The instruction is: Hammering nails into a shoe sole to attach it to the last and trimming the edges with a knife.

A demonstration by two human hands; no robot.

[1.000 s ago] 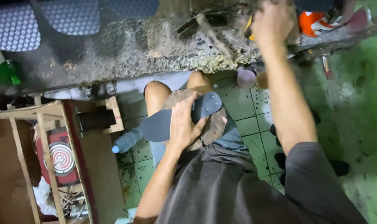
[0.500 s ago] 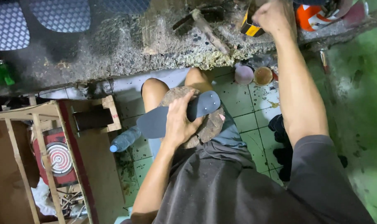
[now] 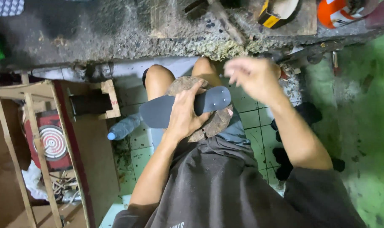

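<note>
Grey sole (image 3: 158, 113) under clamped left hand (image 3: 187, 115); blurred right hand (image 3: 253, 76), fingers unclear, near cluttered bench (image 3: 116, 29).

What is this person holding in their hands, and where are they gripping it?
The left hand presses a dark shoe sole across its middle onto a brown block on the lap. The blurred right hand seems empty.

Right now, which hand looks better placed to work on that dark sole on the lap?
Probably the right hand: it hovers free just above the dark sole, while the left hand presses the sole down on the round block.
</note>
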